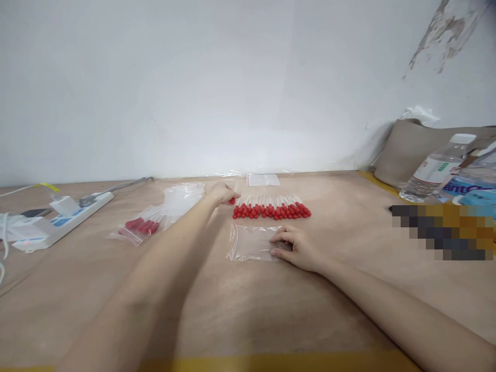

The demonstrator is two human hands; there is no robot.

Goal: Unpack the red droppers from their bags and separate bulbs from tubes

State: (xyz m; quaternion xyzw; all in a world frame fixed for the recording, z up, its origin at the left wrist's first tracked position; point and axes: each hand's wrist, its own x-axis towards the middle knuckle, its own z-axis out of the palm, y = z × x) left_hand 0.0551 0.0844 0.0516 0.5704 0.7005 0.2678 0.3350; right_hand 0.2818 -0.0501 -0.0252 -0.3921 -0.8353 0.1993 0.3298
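Observation:
My left hand reaches to the left end of a row of thin clear tubes with red bulb-like ends. Its fingers are closed on one red-ended clear tube. The row lies side by side, red ends towards me. Just in front of it, a clear zip bag with a red seal line lies flat. My right hand rests on the bag's right side, thumb and fingers curved and apart. On the left, another zip bag contains several red-ended tubes.
Clear bags lie behind my left forearm, and a white-topped bag lies by the wall. A power strip with plugs and cables is at left. On the right stand a water bottle and a grey-brown bag, near a pixelated patch.

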